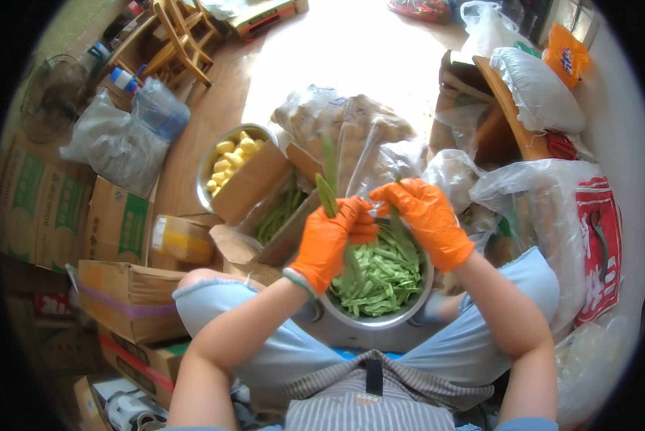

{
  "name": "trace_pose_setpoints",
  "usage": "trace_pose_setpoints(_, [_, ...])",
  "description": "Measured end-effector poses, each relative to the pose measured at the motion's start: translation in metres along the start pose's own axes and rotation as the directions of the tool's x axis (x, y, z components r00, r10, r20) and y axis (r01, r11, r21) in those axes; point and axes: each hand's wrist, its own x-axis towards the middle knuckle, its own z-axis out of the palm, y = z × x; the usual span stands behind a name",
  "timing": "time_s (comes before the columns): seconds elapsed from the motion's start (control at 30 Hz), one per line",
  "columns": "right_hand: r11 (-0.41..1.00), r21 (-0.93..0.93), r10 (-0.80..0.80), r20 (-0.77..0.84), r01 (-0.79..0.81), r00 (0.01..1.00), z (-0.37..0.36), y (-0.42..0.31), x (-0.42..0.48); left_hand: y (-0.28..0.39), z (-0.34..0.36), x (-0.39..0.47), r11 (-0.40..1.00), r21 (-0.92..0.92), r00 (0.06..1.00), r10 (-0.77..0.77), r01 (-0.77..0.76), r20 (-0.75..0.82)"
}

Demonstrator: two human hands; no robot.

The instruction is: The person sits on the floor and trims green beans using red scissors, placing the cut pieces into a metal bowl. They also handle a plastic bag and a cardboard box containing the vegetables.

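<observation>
Both hands wear orange gloves and are raised over a round metal bowl (373, 321) between the knees. Cut pieces of flat green beans (381, 277) fill much of the bowl. My left hand (336, 237) grips long flat green bean pods (327, 195) that stick out above and below the fist. My right hand (424, 218) pinches another green pod between thumb and fingers, close to the left fingertips. To the left of the bowl, an open cardboard box (247, 186) holds whole green beans (283, 215) in a plastic liner.
Behind the box stands a metal basin (200, 180) of peeled potatoes (235, 156). A clear bag of potatoes (349, 124) lies ahead. Cardboard cartons (131, 301) crowd the left, with a wooden chair (179, 43) farther off. Plastic bags (543, 188) and a red bag (597, 248) line the right.
</observation>
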Motion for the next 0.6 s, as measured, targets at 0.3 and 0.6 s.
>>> trace_pose_setpoints(0.3, [0.45, -0.788, -0.357, 0.273, 0.42, 0.893, -0.011, -0.01, -0.01, 0.015, 0.02, -0.006, 0.942, 0.306, 0.991, 0.128, -0.137, 0.049])
trace_pose_setpoints(0.6, [0.979, 0.199, -0.009, -0.159, 0.041, 0.987, -0.004, -0.02, -0.002, 0.017, 0.016, 0.007, 0.961, -0.246, 0.992, -0.122, 0.125, 0.03])
